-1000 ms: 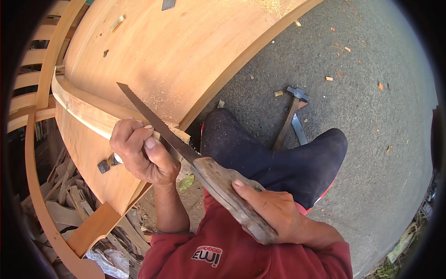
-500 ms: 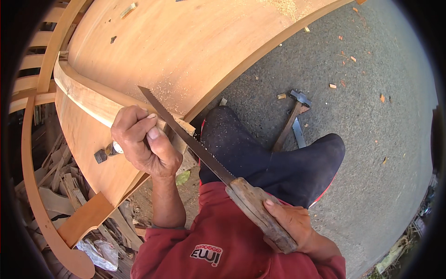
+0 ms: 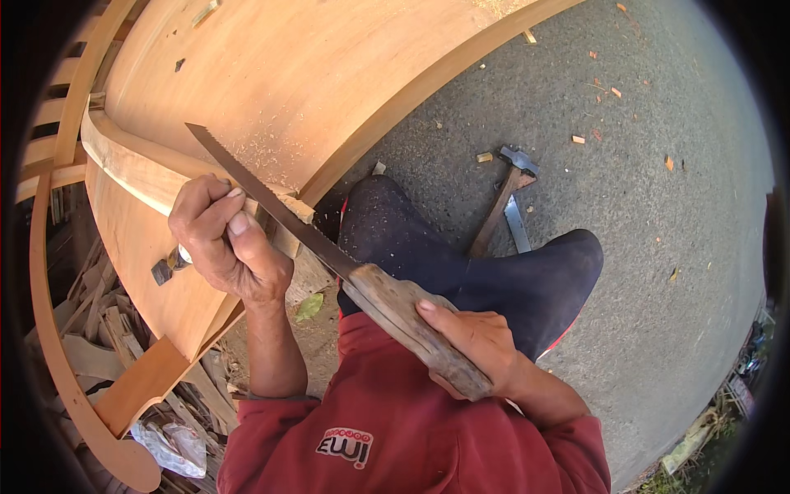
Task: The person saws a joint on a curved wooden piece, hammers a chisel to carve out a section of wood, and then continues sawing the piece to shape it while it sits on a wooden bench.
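My right hand (image 3: 481, 342) is wrapped round the weathered wooden handle of a handsaw (image 3: 288, 219). Its dark toothed blade slants up and left across the end of a curved wooden rail (image 3: 136, 156). Just left of the blade, my left hand (image 3: 230, 239) is closed on the rail near that end, thumb and curled fingers close to the blade. My palm hides part of the rail. A short wood end (image 3: 296, 207) shows on the blade's right side, with sawdust scattered beside it on the broad curved wooden panel (image 3: 271, 82).
A hammer (image 3: 504, 202) and a metal strip (image 3: 517, 224) lie on the grey ground beyond my knees. Wood chips are scattered there. At left stand slatted wooden frame parts (image 3: 49, 272), above a heap of scrap wood (image 3: 90, 337) and a crumpled plastic bag (image 3: 171, 449).
The saw and my right hand have moved up and left, so more of the blade reaches past the rail. My left hand keeps its place on the rail; the whole view has shifted slightly.
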Demonstrator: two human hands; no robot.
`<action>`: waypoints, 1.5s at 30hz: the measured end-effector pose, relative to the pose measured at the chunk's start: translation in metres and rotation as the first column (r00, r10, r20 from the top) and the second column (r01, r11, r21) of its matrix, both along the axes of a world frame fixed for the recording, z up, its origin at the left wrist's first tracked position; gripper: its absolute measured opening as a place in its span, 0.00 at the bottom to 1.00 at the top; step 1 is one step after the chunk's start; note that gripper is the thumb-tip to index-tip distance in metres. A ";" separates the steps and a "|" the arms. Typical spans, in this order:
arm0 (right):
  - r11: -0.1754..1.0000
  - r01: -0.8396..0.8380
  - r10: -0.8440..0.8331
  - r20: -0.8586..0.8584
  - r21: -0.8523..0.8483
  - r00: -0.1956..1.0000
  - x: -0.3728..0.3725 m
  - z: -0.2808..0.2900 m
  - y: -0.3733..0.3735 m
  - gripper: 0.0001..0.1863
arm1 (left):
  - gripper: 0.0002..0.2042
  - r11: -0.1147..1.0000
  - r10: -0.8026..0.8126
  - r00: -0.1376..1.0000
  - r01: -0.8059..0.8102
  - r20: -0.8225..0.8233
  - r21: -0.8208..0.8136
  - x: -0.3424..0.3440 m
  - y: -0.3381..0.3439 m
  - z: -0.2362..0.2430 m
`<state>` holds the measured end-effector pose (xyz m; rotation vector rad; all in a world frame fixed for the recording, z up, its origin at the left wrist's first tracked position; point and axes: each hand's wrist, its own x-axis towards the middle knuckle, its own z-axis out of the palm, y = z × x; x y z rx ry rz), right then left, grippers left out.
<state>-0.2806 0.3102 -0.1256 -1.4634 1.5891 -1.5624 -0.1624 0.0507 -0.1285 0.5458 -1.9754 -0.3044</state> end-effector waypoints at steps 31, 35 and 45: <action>1.000 -0.008 0.008 0.010 0.014 1.000 0.006 0.006 -0.030 0.36 | 0.08 1.000 -0.002 0.999 0.002 -0.044 -0.010 0.006 -0.002 -0.005; 0.992 -0.023 0.023 0.006 0.123 1.000 0.014 0.011 0.032 0.38 | 0.08 1.000 0.005 1.000 -0.005 0.006 0.002 0.011 0.000 -0.004; 0.983 -0.060 0.061 -0.001 0.172 0.998 0.012 0.028 0.019 0.41 | 0.08 0.999 0.007 1.000 -0.007 -0.008 -0.042 0.008 -0.003 -0.005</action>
